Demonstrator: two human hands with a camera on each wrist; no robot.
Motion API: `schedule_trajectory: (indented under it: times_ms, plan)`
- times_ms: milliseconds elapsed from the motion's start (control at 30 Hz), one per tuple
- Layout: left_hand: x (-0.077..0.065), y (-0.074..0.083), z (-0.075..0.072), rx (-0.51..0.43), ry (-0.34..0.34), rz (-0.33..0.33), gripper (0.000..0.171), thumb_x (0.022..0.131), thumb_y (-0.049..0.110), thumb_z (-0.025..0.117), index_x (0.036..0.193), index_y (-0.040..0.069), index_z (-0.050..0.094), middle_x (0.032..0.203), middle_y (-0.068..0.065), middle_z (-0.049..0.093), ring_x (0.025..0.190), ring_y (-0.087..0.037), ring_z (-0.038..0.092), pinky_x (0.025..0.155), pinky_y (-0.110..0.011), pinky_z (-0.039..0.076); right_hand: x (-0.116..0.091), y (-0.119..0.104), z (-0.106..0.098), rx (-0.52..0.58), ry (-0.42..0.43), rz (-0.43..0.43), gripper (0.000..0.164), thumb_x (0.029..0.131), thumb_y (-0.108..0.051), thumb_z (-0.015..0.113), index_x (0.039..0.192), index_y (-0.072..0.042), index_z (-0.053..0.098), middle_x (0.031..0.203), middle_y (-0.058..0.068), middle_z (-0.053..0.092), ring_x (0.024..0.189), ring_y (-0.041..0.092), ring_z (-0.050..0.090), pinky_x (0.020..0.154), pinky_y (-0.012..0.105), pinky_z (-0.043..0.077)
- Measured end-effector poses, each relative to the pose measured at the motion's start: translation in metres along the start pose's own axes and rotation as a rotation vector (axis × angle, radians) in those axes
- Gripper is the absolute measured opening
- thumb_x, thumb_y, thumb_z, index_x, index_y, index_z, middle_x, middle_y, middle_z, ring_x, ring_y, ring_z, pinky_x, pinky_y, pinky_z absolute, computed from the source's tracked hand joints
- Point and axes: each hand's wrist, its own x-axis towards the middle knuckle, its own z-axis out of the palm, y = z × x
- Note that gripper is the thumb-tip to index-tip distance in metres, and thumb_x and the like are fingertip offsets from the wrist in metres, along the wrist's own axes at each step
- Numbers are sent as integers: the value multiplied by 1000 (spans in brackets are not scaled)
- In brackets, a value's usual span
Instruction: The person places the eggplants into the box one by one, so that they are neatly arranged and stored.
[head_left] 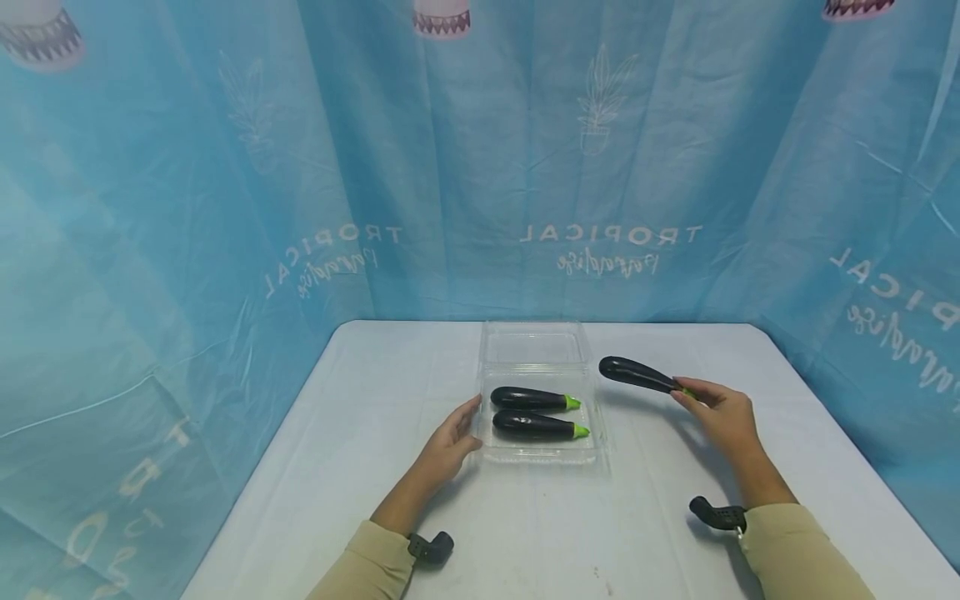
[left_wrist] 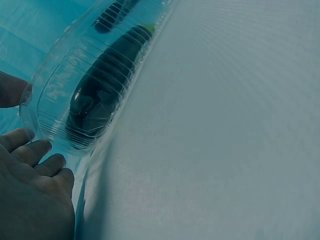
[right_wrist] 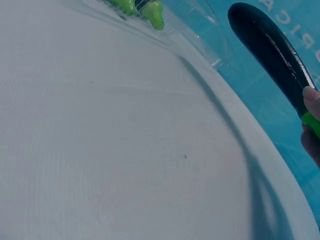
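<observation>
My right hand [head_left: 717, 414] pinches a dark eggplant [head_left: 637, 374] by its green stem end, holding it above the table to the right of a clear plastic container [head_left: 540, 455]. Its rounded end points left toward the container. In the right wrist view, thumb and fingers close around the stem of this eggplant [right_wrist: 272, 55]. Two more eggplants [head_left: 534, 425] lie side by side inside the container, green stems to the right. My left hand [head_left: 446, 447] touches the container's left edge with extended fingers; in the left wrist view its fingertips [left_wrist: 42, 146] are right at the rim.
The container's clear lid [head_left: 534, 342] is hinged back, away from me. A white cloth covers the table [head_left: 375, 375]. Blue printed curtains [head_left: 480, 167] hang behind the table and along both sides. Each wrist wears a black band [head_left: 431, 549].
</observation>
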Motion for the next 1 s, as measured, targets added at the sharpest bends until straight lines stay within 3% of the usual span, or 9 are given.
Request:
schedule_trajectory:
  times_ms: [233, 467, 767, 1000]
  plan:
    - [0, -1, 0, -18, 2, 8, 71, 94, 0, 56, 162, 7, 38, 169, -9, 32, 154, -29, 28, 124, -47, 25, -2, -13, 3, 67, 6, -42, 33, 93, -19, 84, 121, -4, 79, 116, 13, 76, 114, 14, 69, 98, 18, 52]
    - [0, -1, 0, -20, 3, 18, 71, 94, -1, 57, 162, 4, 38, 168, -10, 32, 154, -30, 28, 124, -46, 24, -1, -24, 9, 103, 2, -97, 31, 93, -19, 84, 120, -4, 79, 115, 10, 77, 109, -3, 65, 96, 12, 49]
    - [1, -3, -1, -18, -9, 19, 71, 94, 0, 57, 162, 6, 38, 169, -11, 31, 155, -31, 27, 124, -47, 25, -6, -42, 20, 170, -31, -233, 27, 90, -6, 84, 116, -2, 80, 109, 11, 78, 104, 2, 69, 94, 11, 49]
    - [2, -4, -1, -12, -6, 16, 71, 95, 0, 57, 162, 6, 37, 169, -11, 32, 155, -31, 28, 124, -47, 25, -12, -46, 31, 178, -72, -268, 26, 89, -7, 85, 115, -4, 81, 108, 8, 79, 105, 8, 71, 93, 10, 49]
